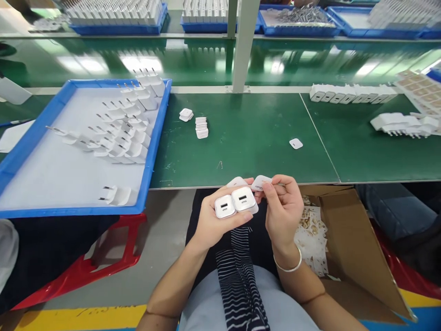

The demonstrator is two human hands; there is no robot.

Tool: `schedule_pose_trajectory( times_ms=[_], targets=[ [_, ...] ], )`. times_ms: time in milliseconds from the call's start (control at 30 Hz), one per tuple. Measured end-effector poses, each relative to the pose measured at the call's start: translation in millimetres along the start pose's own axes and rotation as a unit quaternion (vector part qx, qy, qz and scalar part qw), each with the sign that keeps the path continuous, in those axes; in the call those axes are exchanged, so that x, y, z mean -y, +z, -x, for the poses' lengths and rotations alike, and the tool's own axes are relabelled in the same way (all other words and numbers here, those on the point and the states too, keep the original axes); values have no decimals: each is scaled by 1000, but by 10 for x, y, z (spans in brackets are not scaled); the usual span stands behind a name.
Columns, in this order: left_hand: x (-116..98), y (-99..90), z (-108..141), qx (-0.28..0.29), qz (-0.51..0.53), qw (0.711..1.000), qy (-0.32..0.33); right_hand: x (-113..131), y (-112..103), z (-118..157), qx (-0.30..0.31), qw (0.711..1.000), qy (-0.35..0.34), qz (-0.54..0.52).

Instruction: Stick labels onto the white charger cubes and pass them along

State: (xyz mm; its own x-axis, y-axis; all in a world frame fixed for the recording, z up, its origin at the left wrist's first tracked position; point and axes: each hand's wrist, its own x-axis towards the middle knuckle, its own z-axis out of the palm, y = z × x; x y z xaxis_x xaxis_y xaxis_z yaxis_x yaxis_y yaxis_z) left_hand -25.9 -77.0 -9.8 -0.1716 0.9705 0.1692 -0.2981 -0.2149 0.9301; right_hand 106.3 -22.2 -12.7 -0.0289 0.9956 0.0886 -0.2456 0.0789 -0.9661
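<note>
My left hand (210,220) is wrapped round two white chargers, the left charger (224,206) and the right charger (244,198), their port faces turned up. A further white piece (237,182) shows behind them at my left fingertips. Between thumb and fingers, my right hand (283,207) pinches a thin white cover plate (262,182) with small print, just beyond the right charger. On the green bench lie a row of small white plates (201,128), a short stack of plates (186,115) and a single plate (296,144).
A blue-rimmed tray (151,161) of pronged white chargers stands at the left. More chargers (351,94) line the bench at the right. A metal post (244,50) rises at the back. Below the bench edge, a cardboard box (354,230) holds white scraps.
</note>
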Motion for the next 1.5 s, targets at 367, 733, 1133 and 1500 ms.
schedule_pose_trajectory(
  times_ms=[367, 733, 1133, 1500],
  targets=[
    [-66, -72, -72, 36, -216, 973, 71, -79, -72, -71, 33, 995, -81, 44],
    [-244, -203, -69, 119, -392, 905, 118, 359, -432, -464, 282, 857, -218, 372],
    [-180, -87, -20, -2, -381, 903, 201, 214, -171, 39, 178, 977, 111, -25],
    [-186, -92, 4, 16, -385, 900, 202, 263, -219, 2, 202, 972, 122, 4]
  ],
)
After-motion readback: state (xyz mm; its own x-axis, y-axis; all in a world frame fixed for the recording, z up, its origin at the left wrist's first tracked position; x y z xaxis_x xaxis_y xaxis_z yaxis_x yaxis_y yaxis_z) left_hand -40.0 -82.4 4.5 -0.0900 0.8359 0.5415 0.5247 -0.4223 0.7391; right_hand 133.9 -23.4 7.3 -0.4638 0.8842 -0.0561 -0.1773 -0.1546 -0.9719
